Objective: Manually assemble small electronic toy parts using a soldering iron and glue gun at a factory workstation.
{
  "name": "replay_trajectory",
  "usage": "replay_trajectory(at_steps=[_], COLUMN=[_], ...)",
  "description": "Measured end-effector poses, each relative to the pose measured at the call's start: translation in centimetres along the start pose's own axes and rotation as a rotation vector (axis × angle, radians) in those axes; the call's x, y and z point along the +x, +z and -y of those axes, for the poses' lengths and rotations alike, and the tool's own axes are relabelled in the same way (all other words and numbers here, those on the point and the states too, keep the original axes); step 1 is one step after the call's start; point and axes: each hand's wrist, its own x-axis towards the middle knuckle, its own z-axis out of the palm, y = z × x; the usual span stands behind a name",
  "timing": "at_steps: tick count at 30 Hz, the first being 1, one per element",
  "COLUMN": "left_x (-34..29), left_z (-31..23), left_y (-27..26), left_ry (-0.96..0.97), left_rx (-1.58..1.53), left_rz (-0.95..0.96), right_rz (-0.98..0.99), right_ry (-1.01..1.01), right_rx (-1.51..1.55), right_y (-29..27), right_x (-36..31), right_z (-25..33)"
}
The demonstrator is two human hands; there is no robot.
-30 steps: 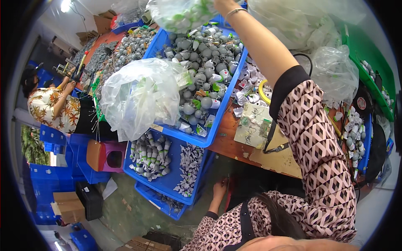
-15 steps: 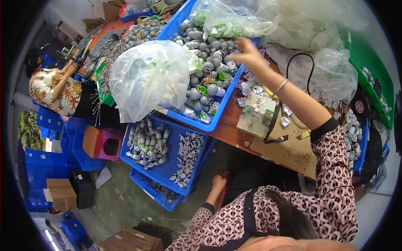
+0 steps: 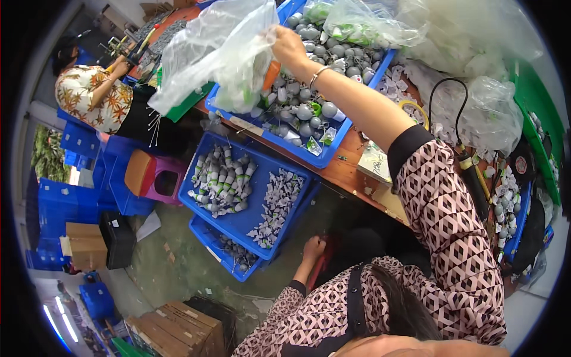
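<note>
My right hand (image 3: 288, 46) is closed on the gathered edge of a clear plastic bag (image 3: 235, 56). It holds the bag up over the left part of a large blue bin (image 3: 326, 157). Many grey round-headed pieces (image 3: 306, 111), bulb-like with white bases and green bits, fill that bin. An orange piece (image 3: 272, 75) shows beside the bag, below my hand. Low down, my left hand (image 3: 313, 246) is curled closed beside the edge of a red seat (image 3: 323, 262); what its fingers hold, if anything, is hidden.
Below the table edge, a blue tray (image 3: 245, 202) holds white-and-green bulb-like pieces and small white parts, above another blue tray (image 3: 238, 271). A pink stool (image 3: 168, 178) stands left. More plastic bags (image 3: 476, 101) and a black cable (image 3: 432, 89) lie right. Another person (image 3: 95, 98) works far left.
My right hand has moved left from above the bin's right part and taken hold of the clear bag, which is now lifted and stretched leftward. My left hand stays low by the red seat.
</note>
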Motion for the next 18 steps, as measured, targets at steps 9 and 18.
replay_trajectory(at_steps=[9, 18], left_x=[-1.0, -0.2], left_z=[-1.2, 0.6], left_y=[-0.3, 0.8], left_ry=[0.084, 0.046], left_rx=[-0.092, 0.051], left_rz=[-0.119, -0.060], right_rz=[-0.022, 0.564], right_ry=[0.001, -0.264], right_rx=[0.389, -0.235], right_y=[0.4, -5.1], right_x=[3.4, 3.3], right_z=[-0.5, 1.9])
